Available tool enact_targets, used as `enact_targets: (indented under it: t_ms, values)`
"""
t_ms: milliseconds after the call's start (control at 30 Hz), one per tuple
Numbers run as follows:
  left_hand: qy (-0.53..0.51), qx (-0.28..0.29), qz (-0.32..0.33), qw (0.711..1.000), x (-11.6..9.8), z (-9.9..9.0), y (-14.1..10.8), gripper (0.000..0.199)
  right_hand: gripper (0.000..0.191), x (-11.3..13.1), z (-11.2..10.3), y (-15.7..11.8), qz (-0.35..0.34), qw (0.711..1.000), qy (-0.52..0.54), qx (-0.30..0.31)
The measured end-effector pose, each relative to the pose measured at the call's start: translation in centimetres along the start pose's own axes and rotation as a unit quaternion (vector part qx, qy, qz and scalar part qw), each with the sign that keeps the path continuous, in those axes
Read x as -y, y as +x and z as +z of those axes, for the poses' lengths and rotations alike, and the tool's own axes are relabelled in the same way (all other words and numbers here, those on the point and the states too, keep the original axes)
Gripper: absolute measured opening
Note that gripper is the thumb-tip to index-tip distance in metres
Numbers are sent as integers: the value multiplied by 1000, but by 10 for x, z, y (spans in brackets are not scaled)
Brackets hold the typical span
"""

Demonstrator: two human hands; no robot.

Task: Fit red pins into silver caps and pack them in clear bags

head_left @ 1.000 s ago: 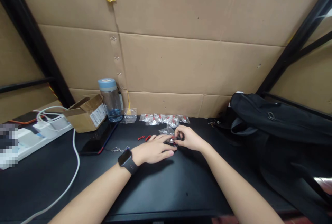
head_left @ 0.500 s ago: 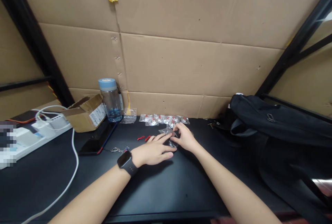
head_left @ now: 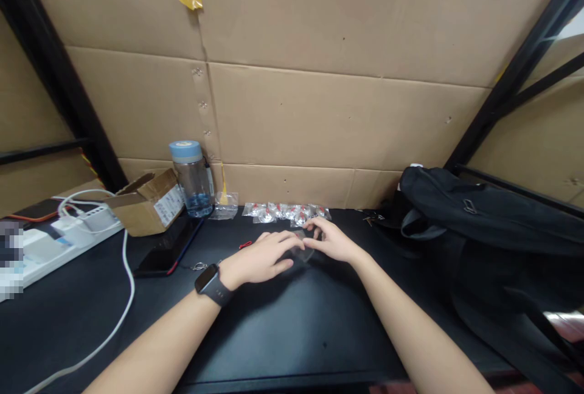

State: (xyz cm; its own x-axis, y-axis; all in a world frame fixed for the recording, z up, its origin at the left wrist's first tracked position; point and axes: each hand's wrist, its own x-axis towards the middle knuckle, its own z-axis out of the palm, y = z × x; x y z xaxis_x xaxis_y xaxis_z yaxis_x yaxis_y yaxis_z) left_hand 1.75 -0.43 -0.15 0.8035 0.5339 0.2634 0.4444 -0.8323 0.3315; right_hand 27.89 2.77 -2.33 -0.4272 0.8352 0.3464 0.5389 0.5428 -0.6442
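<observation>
A small clear plastic bag [head_left: 306,254] with a bit of red in it lies between my hands, partly hidden by fingers. My left hand [head_left: 267,258], with a watch on the wrist, is palm down at its left side, fingers stretched and thumb apart. From the right, my right hand [head_left: 335,241] pinches the bag's edge between bent fingers and thumb. Just beyond is a row of clear packets [head_left: 301,216] holding shiny round items with red parts. A red cord loop [head_left: 245,244] sits behind my left hand, and a metal key ring [head_left: 199,266] rests left of it.
At the left are a water bottle [head_left: 194,184], an open cardboard box [head_left: 146,205], a dark tablet-like device [head_left: 166,254] and a white power strip [head_left: 68,242] with a cable. A flat clear bag [head_left: 225,207] lies by the bottle. A black backpack [head_left: 479,230] fills the right side.
My left hand has drawn back slightly to the left, its fingers less spread over the bag. My right hand stays at the bag's right side. The view has shifted a little.
</observation>
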Motion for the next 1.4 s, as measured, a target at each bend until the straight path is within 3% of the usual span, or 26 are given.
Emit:
enact_targets:
  t_ms: [100, 233, 333, 500, 633, 733, 833, 933, 1033, 1167, 1267, 1400]
  values:
    - [25, -51, -25, 998, 4, 6, 3, 55, 17, -3, -9, -2, 4, 1000, 15, 16]
    - [78, -103, -74, 989, 14, 20, 9, 22, 23, -4, -4, -1, -26, 999, -20, 41]
    - [69, -114, -93, 987, 18, 23, 12, 7, 8, -1, 0, 1, -36, 998, 1, 44]
    - [-6, -108, -156, 982, 25, 20, 12, 16, 12, 1, 0, 2, 44, 998, 34, 24]
    - [-12, -120, -213, 970, 28, 24, 15, 29, 15, -5, 9, 2, 98, 988, 120, 2]
    - [27, -144, -246, 958, 27, 30, 17, 33, 35, -7, 17, 1, 115, 987, 110, -11]
    - [67, -139, -237, 959, 24, 33, 16, 34, 44, -1, 19, -1, 95, 995, -4, -12]
    - [107, -139, -224, 959, 20, 33, 14, 27, 31, 11, 18, -3, 15, 991, -132, -7]
    - [132, -164, -217, 953, 19, 34, 14, 15, 35, 19, 18, -4, -65, 978, -199, 18]
    - [112, -137, -154, 972, 19, 32, 14, 22, 48, 20, 20, -3, -70, 980, -176, 57]
    - [73, -101, -139, 982, 16, 30, 13, 24, 38, 20, 19, -2, -53, 987, -142, 53]
    - [54, -103, -140, 983, 16, 30, 13, 31, 26, 22, 16, -2, -28, 995, -90, 19]
